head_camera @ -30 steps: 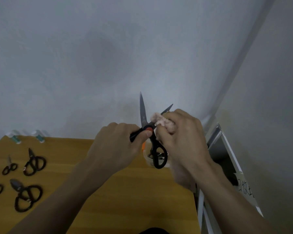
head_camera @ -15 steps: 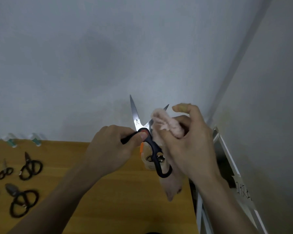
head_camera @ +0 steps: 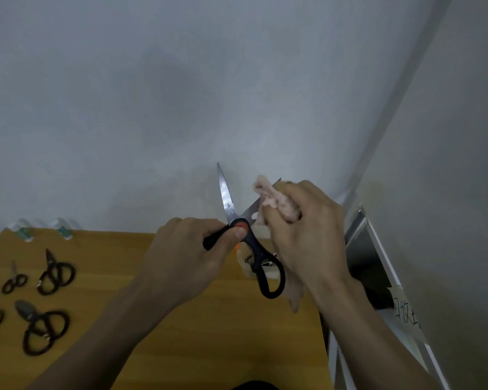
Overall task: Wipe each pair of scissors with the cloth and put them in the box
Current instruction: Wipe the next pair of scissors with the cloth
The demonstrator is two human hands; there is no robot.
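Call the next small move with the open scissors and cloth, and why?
Probably draw the pink cloth along the blade it wraps, out toward the tip. The right hand pinches the cloth around that blade of the open scissors, with the tip just poking out; the left hand grips one handle. The serrated blade stands bare, likely next.

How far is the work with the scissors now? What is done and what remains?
Done: nothing can be confirmed; the box is not clearly in view. In hand: the left hand holds the open kitchen scissors by one handle, and the right hand wraps the pink cloth around one blade. Left: at least four black scissors wait on the wooden table.
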